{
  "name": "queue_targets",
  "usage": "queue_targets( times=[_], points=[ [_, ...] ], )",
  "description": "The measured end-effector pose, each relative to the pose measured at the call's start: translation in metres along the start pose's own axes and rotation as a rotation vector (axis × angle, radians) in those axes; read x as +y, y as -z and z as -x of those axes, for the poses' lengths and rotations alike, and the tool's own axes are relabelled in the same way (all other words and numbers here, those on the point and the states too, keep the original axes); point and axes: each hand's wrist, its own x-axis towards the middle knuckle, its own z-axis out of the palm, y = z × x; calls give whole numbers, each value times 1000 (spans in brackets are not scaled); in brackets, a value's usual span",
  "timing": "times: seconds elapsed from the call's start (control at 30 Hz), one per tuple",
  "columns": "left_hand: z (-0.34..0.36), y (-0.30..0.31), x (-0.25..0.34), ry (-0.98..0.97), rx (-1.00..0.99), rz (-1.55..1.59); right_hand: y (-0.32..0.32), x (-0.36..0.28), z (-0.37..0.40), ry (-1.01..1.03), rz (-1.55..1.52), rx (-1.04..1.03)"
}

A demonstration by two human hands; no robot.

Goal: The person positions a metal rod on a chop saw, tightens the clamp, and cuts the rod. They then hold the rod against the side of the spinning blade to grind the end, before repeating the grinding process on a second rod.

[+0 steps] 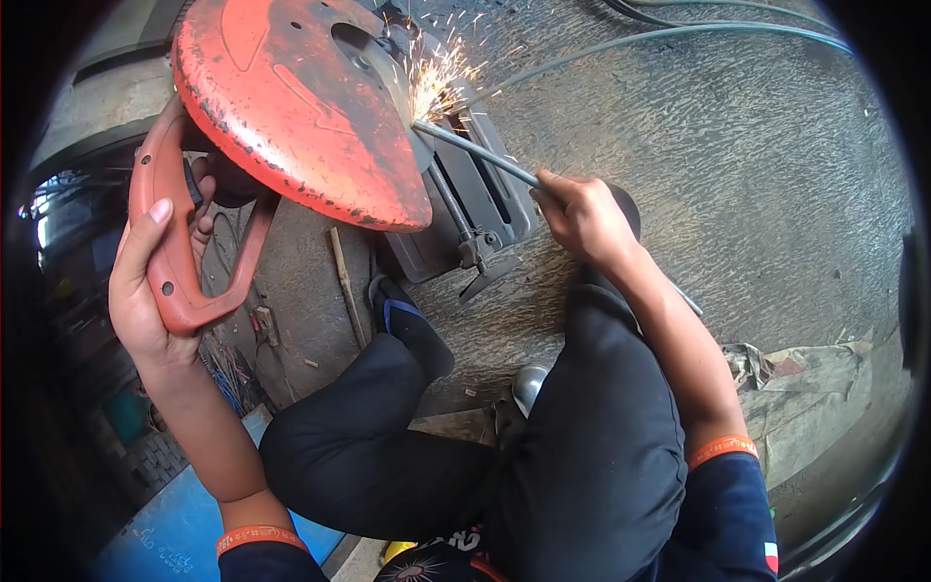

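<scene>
A cut-off saw with a red, scuffed blade guard [301,116] fills the upper left of the head view. My left hand [141,296] is wrapped round its red D-shaped handle [173,247], fingers near the black trigger. My right hand [587,218] grips a thin metal rod [475,150], whose far end reaches the cutting disc [393,82]. Bright sparks [434,87] spray up where rod and disc meet. Part of the rod is hidden behind my right hand and forearm, and a short length shows past the forearm. Below the guard sits the dark saw base [412,254] with its clamp screw [451,204].
Several cables [669,34] run over the worn floor [756,145] at the upper right. A wooden stick [346,286] lies by my sandalled foot [412,330]. A cloth [810,388] lies at right, a blue panel [179,529] at lower left. My knees are close to the saw.
</scene>
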Motion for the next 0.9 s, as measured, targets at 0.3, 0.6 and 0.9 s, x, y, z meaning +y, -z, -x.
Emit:
queue_targets(
  times=[0.3,0.6,0.9],
  points=[
    [-3,13,-2,17,-59,-63,7,9,-9,-354,-179,-157],
    [1,-2,-1,8,7,23,5,15,-19,-304,-202,-267],
    [1,-3,-1,2,23,9,-12,11,-11,-245,-221,-255]
  ],
)
